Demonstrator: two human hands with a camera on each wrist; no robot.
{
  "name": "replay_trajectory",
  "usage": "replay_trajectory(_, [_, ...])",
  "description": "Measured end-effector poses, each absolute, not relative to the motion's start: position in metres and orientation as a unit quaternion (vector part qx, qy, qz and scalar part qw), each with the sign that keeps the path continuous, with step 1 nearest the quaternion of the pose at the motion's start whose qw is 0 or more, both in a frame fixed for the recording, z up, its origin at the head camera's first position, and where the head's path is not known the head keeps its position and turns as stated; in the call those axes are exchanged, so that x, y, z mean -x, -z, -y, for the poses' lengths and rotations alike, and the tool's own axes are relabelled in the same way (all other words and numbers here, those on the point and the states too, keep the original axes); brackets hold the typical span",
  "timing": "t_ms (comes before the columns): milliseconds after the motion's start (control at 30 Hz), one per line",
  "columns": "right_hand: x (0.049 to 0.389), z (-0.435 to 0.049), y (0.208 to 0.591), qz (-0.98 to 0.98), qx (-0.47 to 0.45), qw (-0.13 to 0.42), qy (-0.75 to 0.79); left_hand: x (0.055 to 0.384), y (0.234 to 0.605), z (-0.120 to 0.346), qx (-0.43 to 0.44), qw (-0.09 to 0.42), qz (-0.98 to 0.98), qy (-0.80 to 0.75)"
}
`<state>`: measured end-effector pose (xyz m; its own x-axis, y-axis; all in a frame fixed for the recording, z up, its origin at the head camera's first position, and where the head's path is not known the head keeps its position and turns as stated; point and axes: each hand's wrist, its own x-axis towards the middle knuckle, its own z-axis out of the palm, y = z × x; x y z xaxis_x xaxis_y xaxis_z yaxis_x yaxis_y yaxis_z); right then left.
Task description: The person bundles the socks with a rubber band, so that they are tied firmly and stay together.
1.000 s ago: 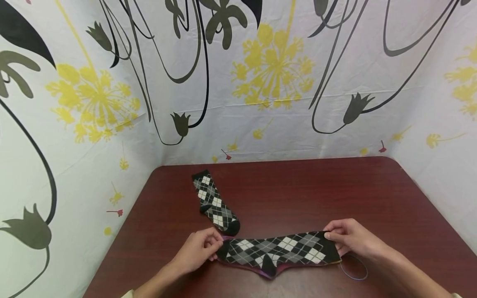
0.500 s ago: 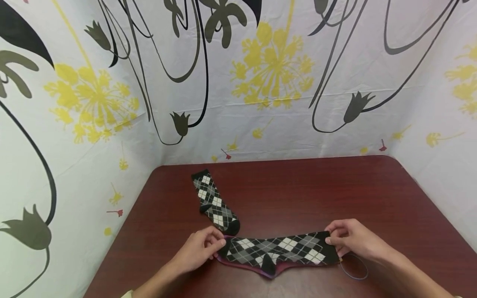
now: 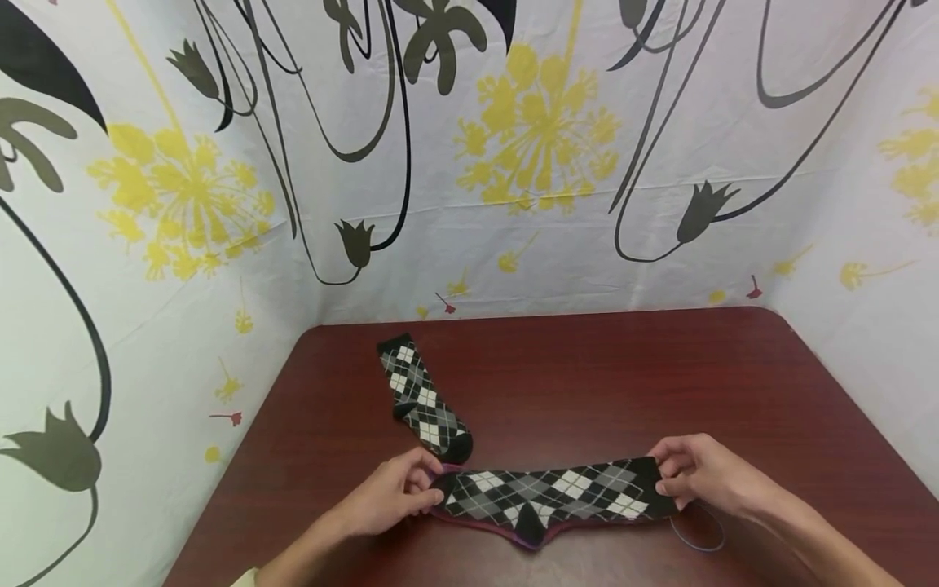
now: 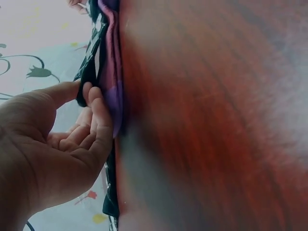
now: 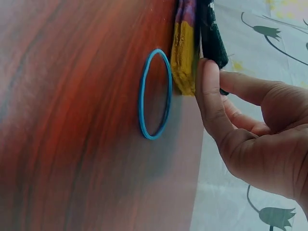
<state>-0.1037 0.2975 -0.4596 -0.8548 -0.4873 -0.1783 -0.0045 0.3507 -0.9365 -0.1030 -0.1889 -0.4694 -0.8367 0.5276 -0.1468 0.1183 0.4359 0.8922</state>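
Observation:
A black, grey and white argyle sock [image 3: 550, 493] is stretched sideways near the front of the table, lying over a pink and purple sock [image 4: 111, 72] that shows along its lower edge. My left hand [image 3: 392, 493] pinches the black toe between thumb and fingers. At the other end, my right hand [image 3: 700, 473] pinches the black cuff, lifted a little above the yellow end [image 5: 184, 57] of the sock beneath in the right wrist view. A thin blue elastic band [image 5: 141, 103] lies on the table close by the right hand.
A second argyle sock [image 3: 425, 399] lies behind the left hand, its toe close to the stretched one. The dark red wooden table [image 3: 623, 375] has white cloth walls [image 3: 543, 269] with printed flowers at the back and sides.
My right hand has shifted slightly right with the cuff, so the top argyle sock reaches further right. The left hand keeps its place at the toe. The other argyle sock has not moved.

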Motion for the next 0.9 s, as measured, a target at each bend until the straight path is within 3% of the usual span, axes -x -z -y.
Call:
replay_trajectory(200, [0.106,-0.298,0.459,-0.801,0.165,0.22,0.531,0.107,0.468,0.191,-0.212,0.226,-0.817,-0.486])
replay_trajectory(667, [0.104,-0.282,0.464,-0.897,0.146,0.087,0.408,0.113,0.471,0.184,-0.188,0.154,-0.875,-0.419])
replay_trajectory(900, [0.106,-0.278,0.462,-0.911,0.126,0.061,0.388,0.112,0.469,0.183,-0.182,0.138,-0.885,-0.405])
